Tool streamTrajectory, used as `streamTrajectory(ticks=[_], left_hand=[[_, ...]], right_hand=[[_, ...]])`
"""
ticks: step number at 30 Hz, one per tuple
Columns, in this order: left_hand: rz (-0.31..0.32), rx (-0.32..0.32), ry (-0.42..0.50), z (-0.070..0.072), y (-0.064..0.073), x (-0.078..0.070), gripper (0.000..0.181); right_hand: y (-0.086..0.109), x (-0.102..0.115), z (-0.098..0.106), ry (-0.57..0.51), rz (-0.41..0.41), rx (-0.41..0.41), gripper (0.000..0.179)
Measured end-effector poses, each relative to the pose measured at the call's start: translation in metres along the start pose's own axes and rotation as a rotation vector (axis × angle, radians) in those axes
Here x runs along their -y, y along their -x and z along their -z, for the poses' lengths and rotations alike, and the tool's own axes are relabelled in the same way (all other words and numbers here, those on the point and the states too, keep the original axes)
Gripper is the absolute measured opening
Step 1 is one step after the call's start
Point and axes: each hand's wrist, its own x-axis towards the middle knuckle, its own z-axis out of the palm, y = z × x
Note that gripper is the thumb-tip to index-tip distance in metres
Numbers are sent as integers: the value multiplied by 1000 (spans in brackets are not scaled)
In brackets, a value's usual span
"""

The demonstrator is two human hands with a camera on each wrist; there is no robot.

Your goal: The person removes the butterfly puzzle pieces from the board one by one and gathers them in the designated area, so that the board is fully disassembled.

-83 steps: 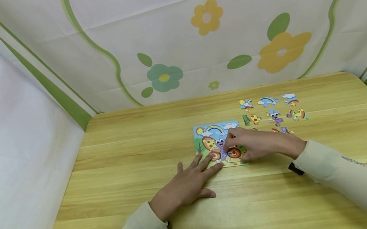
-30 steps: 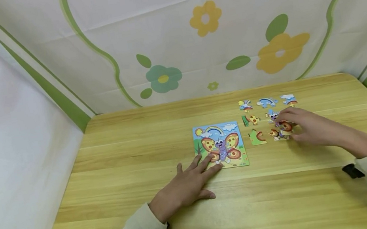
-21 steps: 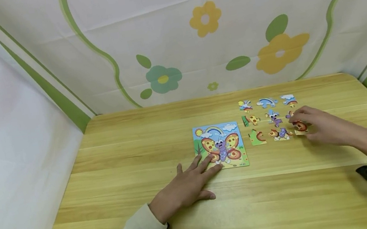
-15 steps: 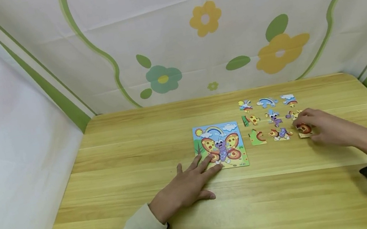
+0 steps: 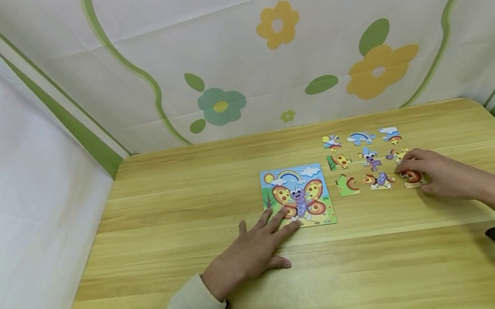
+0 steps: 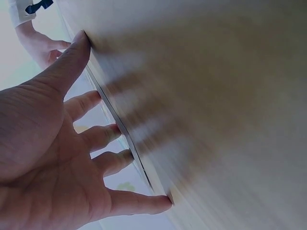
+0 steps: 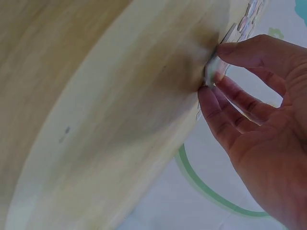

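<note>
A square puzzle board (image 5: 303, 173) with a butterfly, sun and rainbow lies mid-table. My left hand (image 5: 250, 248) rests with fingers spread on its lower left part; the left wrist view shows the straight fingers (image 6: 103, 136) at its edge. To the right, my right hand (image 5: 452, 176) pinches a red and yellow puzzle piece (image 5: 411, 178) between thumb and fingers, low on the table. In the right wrist view this puzzle piece (image 7: 214, 69) is slightly tilted, partly hidden by the fingers. It sits at the near right corner of several laid-out pieces.
The other pieces stand in spaced rows, among them a rainbow piece (image 5: 361, 137), a purple butterfly-head piece (image 5: 369, 158) and a green corner piece (image 5: 347, 184). A wooden table (image 5: 178, 208) carries everything. A flowered cloth wall (image 5: 239, 42) borders its far edge.
My right hand has moved from the board to the right, bringing the red and yellow puzzle piece to the near right of the rows, where it was lowered. The left hand stayed put.
</note>
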Motion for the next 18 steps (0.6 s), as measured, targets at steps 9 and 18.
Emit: streamTrajectory(ticks=[9, 18], left_hand=[[2, 1, -5, 0, -1, 0, 78], [8, 5, 48, 2, 1, 5, 84]], right_hand=[[0, -3, 0, 0, -3, 2, 50], [-4, 6, 4, -3, -18, 4, 47]])
